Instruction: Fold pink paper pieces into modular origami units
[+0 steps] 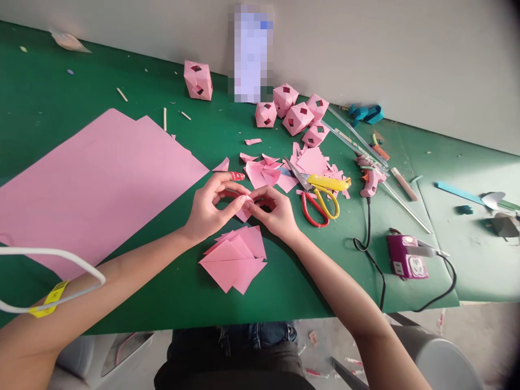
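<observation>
A small piece of pink paper (244,213) is pinched between both hands above the green table. My left hand (211,203) grips it at the left with thumb and fingers; a red wrap covers one fingertip. From the other side, my right hand (276,211) has closed on the same paper, its fingertips meeting the left ones. The fingers hide most of the piece, so its folds cannot be made out fully. Just below lies a loose stack of pink paper squares (233,260). Pink scraps (262,170) lie beyond the fingers.
Red-and-yellow scissors (312,197) and a yellow cutter (329,182) lie right of my hands. Farther right are a pink glue gun (370,179) and a purple power adapter (407,257) with cords. Folded pink paper polyhedra (298,118) stand behind. A large pink sheet (109,179) covers the left.
</observation>
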`<state>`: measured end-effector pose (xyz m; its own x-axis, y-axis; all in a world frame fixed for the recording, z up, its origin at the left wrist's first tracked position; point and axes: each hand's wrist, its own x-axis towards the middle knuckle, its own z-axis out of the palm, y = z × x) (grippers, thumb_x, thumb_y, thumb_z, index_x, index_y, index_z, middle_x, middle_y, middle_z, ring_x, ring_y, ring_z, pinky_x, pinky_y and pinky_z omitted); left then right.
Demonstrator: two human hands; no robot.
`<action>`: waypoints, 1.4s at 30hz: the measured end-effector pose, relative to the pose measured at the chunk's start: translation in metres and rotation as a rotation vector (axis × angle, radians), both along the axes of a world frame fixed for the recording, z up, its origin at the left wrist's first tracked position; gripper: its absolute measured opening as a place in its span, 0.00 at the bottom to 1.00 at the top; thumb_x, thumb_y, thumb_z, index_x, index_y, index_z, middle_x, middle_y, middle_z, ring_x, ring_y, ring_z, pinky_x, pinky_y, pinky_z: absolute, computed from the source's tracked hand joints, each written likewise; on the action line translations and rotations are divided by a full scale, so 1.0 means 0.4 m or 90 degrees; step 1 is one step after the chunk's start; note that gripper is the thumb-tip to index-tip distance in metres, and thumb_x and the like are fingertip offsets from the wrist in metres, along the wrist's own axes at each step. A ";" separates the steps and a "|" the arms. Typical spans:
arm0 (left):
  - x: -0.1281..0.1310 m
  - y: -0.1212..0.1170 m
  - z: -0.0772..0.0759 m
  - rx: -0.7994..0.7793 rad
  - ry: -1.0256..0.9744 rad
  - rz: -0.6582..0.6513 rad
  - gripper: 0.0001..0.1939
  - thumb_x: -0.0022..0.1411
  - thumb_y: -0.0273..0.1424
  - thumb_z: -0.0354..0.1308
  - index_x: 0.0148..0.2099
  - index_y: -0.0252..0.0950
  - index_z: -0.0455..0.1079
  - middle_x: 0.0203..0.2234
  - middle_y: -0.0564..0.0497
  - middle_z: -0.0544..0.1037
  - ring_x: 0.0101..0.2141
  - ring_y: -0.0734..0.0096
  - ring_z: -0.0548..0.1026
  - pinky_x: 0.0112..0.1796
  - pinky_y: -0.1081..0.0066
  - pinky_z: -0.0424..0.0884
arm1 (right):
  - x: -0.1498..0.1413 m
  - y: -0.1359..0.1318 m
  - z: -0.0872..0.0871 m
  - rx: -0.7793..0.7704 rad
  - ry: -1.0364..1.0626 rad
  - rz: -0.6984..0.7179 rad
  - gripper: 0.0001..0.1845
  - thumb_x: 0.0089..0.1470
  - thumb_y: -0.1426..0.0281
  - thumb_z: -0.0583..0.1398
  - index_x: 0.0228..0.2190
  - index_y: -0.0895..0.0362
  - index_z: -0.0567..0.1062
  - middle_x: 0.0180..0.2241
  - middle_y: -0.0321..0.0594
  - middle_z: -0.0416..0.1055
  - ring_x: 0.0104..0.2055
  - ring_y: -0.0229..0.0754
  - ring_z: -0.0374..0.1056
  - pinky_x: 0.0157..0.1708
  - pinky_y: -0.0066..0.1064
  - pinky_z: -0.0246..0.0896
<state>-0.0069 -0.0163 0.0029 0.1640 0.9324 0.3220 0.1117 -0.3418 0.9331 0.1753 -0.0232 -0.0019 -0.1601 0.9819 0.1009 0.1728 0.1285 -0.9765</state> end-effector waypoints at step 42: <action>-0.001 0.021 -0.017 -0.153 -0.057 -0.030 0.25 0.65 0.43 0.67 0.58 0.39 0.67 0.39 0.46 0.86 0.40 0.59 0.87 0.43 0.64 0.86 | -0.018 0.001 -0.001 0.035 -0.053 -0.125 0.11 0.55 0.60 0.68 0.33 0.53 0.75 0.32 0.36 0.77 0.29 0.38 0.71 0.28 0.32 0.66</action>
<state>-0.0071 -0.0080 -0.0038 0.1906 0.9758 0.1074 0.0145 -0.1122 0.9936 0.1683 -0.0228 -0.0023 0.0238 0.9886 0.1488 0.2800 0.1363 -0.9503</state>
